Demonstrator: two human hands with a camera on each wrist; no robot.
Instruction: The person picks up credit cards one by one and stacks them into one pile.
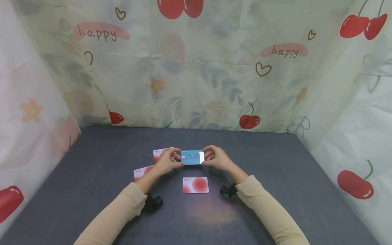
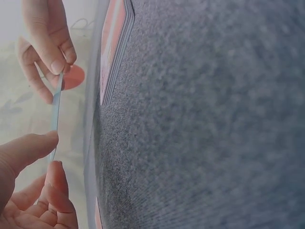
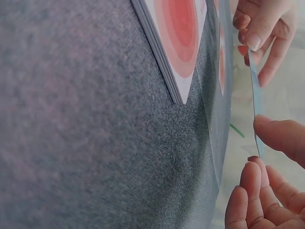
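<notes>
A light blue card [image 1: 191,157] with a bright, glossy right end is held above the dark table between both hands. My left hand [image 1: 166,161] pinches its left end between thumb and fingertips. At the opposite end, my right hand [image 1: 217,158] pinches it the same way. Both wrist views show the blue card [image 2: 55,112] edge-on and thin. Nearer to me, below the blue card, lies a small stack of pink-and-white cards [image 1: 195,185] with red circles; its layered edges show in the right wrist view [image 3: 167,71].
Two more pink card spots lie left: one card [image 1: 157,154] behind my left hand, another [image 1: 141,172] beside my left wrist, each partly covered by that hand or arm. Dark cloth covers the table [image 1: 260,153]. Printed curtains [image 1: 196,92] stand behind and at both sides.
</notes>
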